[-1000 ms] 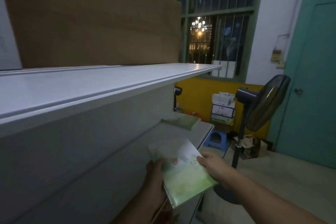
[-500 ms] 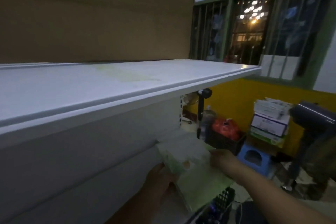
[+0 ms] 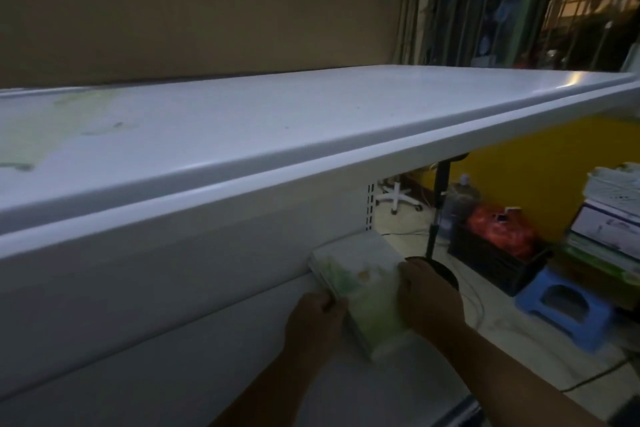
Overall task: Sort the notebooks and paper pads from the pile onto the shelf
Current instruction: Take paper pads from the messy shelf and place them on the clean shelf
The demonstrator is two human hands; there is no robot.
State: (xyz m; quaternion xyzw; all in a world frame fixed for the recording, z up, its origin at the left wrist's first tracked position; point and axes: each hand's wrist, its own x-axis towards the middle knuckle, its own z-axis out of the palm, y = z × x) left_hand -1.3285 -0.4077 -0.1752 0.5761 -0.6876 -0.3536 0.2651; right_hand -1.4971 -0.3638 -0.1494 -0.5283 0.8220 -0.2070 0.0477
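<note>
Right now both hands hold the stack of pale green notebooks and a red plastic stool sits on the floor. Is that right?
No. The head view shows the plastic stool is blue, not red. The left hand and right hand do hold the stack of pale green notebooks.

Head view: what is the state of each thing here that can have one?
notebook stack, held between both hands, below the upper shelf.
left hand, grips the stack's left edge.
right hand, grips the stack's right edge.
blue stool, standing upright.
</note>
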